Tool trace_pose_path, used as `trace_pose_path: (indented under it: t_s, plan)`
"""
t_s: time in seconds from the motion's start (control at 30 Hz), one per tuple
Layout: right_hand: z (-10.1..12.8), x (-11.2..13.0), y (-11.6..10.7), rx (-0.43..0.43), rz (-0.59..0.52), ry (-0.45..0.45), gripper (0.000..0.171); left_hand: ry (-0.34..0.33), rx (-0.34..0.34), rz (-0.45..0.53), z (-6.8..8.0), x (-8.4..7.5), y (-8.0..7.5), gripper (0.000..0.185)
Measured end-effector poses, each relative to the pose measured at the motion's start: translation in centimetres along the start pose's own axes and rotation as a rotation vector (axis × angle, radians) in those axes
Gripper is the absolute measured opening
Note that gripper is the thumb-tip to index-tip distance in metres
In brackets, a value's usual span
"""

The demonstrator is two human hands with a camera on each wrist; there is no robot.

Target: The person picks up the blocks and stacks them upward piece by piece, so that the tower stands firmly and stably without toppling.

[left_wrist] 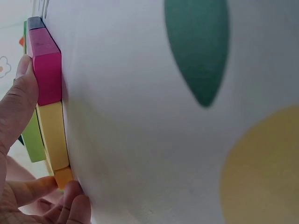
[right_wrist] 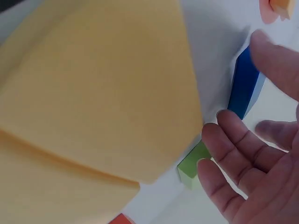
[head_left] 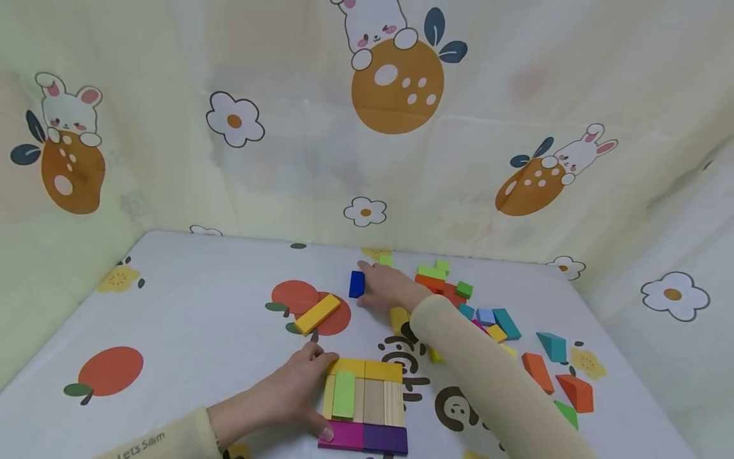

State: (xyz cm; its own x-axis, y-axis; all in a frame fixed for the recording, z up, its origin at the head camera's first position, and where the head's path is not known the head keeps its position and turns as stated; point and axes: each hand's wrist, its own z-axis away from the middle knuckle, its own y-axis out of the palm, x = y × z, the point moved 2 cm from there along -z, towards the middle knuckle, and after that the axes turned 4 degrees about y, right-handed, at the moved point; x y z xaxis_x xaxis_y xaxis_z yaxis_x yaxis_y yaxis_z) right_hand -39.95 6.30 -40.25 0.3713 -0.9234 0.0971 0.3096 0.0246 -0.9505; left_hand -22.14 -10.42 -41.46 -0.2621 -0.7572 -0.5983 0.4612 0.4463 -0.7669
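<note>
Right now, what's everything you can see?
Blue block: one, dark blue, beside right hand.
Lone block: one, yellow, over red fruit prints.
Far-edge blocks: two, yellow, in the flat arrangement.
Middle blocks: several, pale wood and yellow, between its edges.
Top block: one, light green, lying on those.
Near-edge blocks: two, magenta and purple, opposite the yellow.
Loose blocks: many, mixed colours, mostly right of the arrangement.
Tablecloth: one, white with prints, underneath.
Hanging cloth: count unclear, cream, behind.
Sleeves: two, cream, on arms.
Left hand: one, touching the arrangement.
Right hand: one, at blue block.
</note>
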Motion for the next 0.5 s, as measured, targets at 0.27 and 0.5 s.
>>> trace_pose_path:
  t_s: [0.27,0.5]
  plan:
    - [-0.1,-0.6,0.1,-0.020,-0.054,0.023,0.072,0.012,0.002,-0.002,-0.1,0.0,0.3,0.097]
    - [1.1,-0.5,-0.2,-0.062,-0.020,0.013,0.072,-0.008,-0.002,-0.009,0.0,0.1,0.1,0.098]
